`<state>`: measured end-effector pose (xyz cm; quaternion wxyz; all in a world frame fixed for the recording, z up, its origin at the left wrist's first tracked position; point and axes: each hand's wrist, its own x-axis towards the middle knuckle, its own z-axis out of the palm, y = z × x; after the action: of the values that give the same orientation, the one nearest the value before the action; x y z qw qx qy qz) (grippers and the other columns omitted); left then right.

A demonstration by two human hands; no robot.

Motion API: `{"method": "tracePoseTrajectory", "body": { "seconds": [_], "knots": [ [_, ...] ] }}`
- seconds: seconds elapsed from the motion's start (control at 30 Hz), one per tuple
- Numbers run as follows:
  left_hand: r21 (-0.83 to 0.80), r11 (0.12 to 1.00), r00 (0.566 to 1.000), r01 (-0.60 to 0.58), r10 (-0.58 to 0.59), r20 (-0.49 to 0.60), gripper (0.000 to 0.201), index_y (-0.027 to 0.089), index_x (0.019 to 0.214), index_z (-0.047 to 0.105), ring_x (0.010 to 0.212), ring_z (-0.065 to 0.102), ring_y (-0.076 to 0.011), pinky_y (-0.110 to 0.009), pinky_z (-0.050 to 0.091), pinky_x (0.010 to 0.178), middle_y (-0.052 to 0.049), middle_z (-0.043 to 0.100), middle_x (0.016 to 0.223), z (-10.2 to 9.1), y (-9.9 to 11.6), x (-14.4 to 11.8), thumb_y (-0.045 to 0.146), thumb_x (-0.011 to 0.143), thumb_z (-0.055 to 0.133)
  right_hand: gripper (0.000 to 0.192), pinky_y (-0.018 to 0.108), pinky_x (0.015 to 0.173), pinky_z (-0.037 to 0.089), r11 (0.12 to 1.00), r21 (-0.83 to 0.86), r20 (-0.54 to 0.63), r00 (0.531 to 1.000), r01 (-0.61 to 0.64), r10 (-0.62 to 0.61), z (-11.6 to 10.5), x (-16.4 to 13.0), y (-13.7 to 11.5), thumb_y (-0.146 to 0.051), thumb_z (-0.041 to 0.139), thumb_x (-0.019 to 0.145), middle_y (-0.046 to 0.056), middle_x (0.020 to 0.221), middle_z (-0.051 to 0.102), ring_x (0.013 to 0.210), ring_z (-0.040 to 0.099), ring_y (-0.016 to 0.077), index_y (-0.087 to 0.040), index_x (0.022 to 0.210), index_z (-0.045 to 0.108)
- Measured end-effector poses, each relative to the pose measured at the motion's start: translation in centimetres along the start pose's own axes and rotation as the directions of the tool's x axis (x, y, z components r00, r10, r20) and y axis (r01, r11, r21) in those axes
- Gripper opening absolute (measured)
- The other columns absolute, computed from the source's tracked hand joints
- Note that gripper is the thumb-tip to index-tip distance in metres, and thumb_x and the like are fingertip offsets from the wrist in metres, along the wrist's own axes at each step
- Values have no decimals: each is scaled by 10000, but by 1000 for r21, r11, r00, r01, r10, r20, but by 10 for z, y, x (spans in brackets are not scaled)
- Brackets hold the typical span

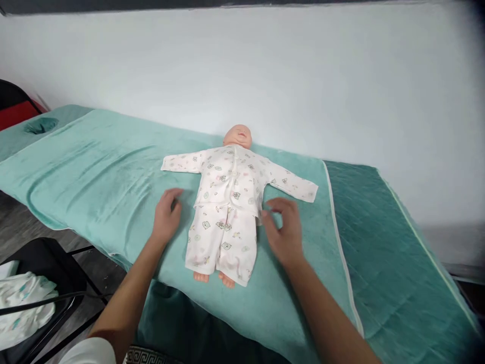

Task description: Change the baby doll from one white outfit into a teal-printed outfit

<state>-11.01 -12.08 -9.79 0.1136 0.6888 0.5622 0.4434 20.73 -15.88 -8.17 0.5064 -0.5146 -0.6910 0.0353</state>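
Apparent positioning: left hand [165, 216] and right hand [285, 232], fingers half-curled, seemingly empty, flank the clothed baby doll [232, 189]; gripping requires closing.

Left hand [166, 217] loosely curled, right hand [286, 235] likewise, forearms [132, 288] extended

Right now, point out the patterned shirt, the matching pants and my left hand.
Patterned shirt [234, 176]: head view, middle of its front.
Matching pants [223, 235]: head view, middle of their front.
Left hand [165, 216]: head view, back of the hand.
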Motion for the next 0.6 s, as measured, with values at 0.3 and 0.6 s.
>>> {"method": "tracePoseTrajectory", "body": {
  "seconds": [0.3, 0.6],
  "knots": [
    [-226, 974, 937, 14, 66, 343, 235, 237, 1074, 575, 1037, 598, -193, -357, 496, 900, -59, 614, 1088, -38, 48, -123, 104, 882, 547, 188, 350, 756, 512, 991, 112, 328, 938, 77, -109, -12, -90, -77, -186, 622, 924, 67, 1007, 630, 887, 603, 201, -223, 1101, 569],
    [-176, 983, 956, -52, 100, 277, 62, 226, 922, 539, 865, 599, -177, -333, 468, 786, -24, 618, 901, -30, 61, -117, 174, 933, 507, 104, 363, 732, 467, 986, -146, 471, 882, 75, 2, 0, -80, -126, -120, 578, 905, 47, 910, 604, 848, 568, 226, -215, 915, 537]
  ]
}}
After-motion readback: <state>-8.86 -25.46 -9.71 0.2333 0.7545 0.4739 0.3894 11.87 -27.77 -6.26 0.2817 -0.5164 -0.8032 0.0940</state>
